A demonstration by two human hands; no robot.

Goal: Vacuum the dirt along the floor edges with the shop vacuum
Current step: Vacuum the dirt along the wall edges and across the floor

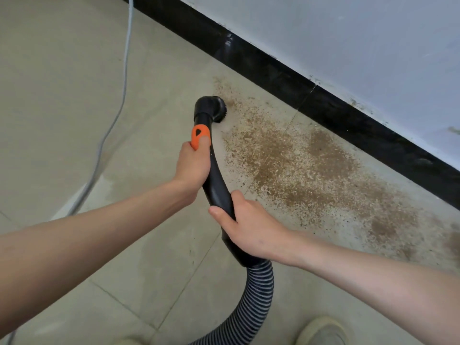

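1. A grey power cord (123, 78) trails across the tiled floor (54, 100) well left of the work, so it stays out of the nozzle's path.
2. Your left hand (193, 168) wraps the black wand (216, 180) just below its orange collar (200, 137), thumb pressed on the orange; that forward grip steers the tip. The forearm reaches in low from the left.
3. The round brush nozzle (214, 109) sits on the floor at the near-left margin of the sawdust-like dirt (298, 168), which spreads rightward along the black baseboard (323, 95); most of it looks uncollected.
4. Your right hand (249, 227) grips the wand's rear end, fingers curled under, just above the ribbed hose (256, 295), carrying its weight.
5. A shoe (323, 331) shows at the bottom right.
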